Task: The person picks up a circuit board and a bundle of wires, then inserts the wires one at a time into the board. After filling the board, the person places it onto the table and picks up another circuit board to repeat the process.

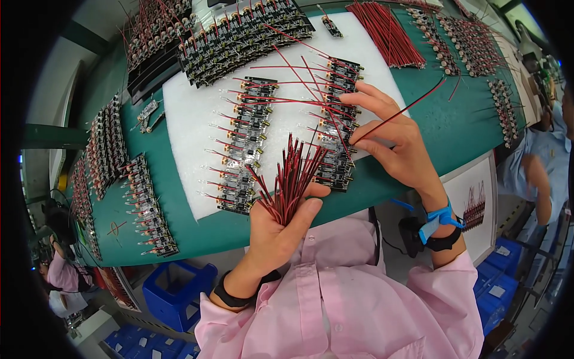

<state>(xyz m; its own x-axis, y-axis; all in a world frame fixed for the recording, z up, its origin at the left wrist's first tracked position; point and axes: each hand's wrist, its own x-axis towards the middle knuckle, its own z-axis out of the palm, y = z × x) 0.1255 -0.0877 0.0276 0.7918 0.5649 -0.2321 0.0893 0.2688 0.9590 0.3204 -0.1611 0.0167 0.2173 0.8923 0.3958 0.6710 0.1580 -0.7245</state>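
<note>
My left hand (281, 230) is closed around a bundle of red and black wires (293, 170), whose ends fan out above my fingers. Between thumb and forefinger, my right hand (391, 137) pinches a single red and black wire (412, 106) that runs up and to the right. The other fingers of that hand lie over the right strip of small circuit boards (339, 125). A second board strip (242, 146) lies to its left. Several loose wires (287, 100) cross over both strips. All this rests on a white foam sheet (194, 143).
Stacked board strips (239, 45) stand at the far side, near a pile of red wires (385, 33). More strips (149, 206) lie at left on the green mat (197, 239), others (472, 45) at far right. A blue stool (176, 293) stands below. Another person (535, 167) is at right.
</note>
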